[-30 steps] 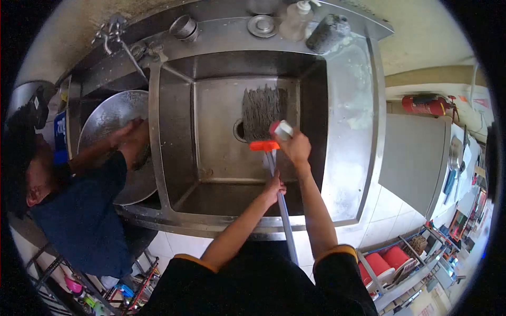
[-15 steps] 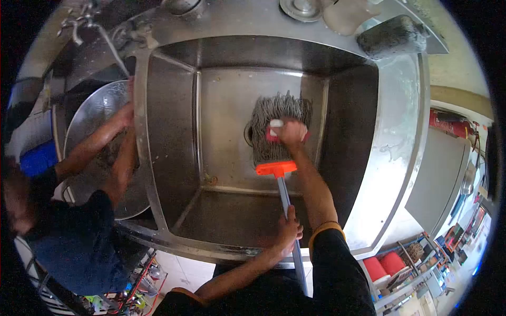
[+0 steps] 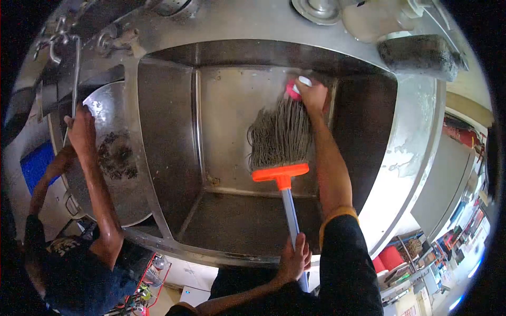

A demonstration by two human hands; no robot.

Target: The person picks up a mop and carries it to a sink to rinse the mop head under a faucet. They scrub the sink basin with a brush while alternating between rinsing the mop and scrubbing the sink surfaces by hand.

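Observation:
A mop with grey strings (image 3: 279, 137) and an orange head (image 3: 281, 172) lies in the deep metal sink (image 3: 224, 116). My left hand (image 3: 293, 260) is wrapped round its silver handle (image 3: 290, 210) at the front rim of the sink. Near the far right corner of the basin, my right hand (image 3: 314, 97) grips a pink-and-white scrub brush (image 3: 296, 88) at the outer ends of the strings. The brush's bristles cannot be made out.
A co-worker's hand (image 3: 81, 131) is at the left, over a large round metal pan (image 3: 113, 100) with dark residue. A tap (image 3: 62, 39) stands behind it. On the back ledge are a metal lid (image 3: 318, 9) and a dark, soapy block-shaped thing (image 3: 419, 55).
My right hand has moved the brush from the middle of the mop strings away to their far end. The co-worker's arms have shifted left and up over the pan.

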